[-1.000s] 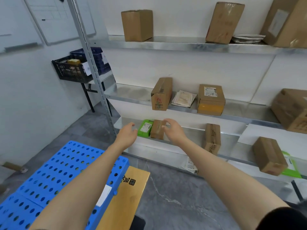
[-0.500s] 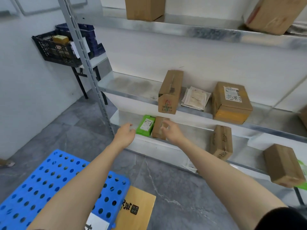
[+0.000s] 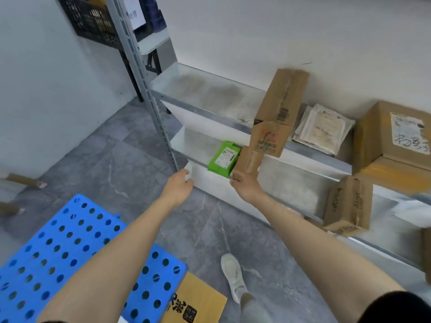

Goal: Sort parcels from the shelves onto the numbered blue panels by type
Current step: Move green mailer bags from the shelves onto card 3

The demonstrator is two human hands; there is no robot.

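My right hand [image 3: 245, 184] grips the near end of a small brown box [image 3: 247, 160] on the low shelf [image 3: 300, 180]. Beside that box on the left lies a green parcel [image 3: 224, 158] with a white label. My left hand [image 3: 179, 184] hovers at the shelf's front edge, left of the green parcel, fingers loosely curled and holding nothing. A perforated blue panel [image 3: 60, 250] lies on the floor at lower left. On the shelf above stand a tall brown box [image 3: 278, 110], flat white mailers [image 3: 323, 127] and a labelled box [image 3: 394, 138].
A metal shelf upright [image 3: 149, 94] stands just left of my hands. A brown box [image 3: 348, 206] sits further right on the low shelf. A flat cardboard piece [image 3: 196, 299] lies by the panel, my shoe [image 3: 233, 276] beside it. A black crate [image 3: 93, 19] sits at upper left.
I have leaned in and down toward the low shelf. My right hand went from touching the small brown box to gripping its end. My left hand came closer to the shelf edge.
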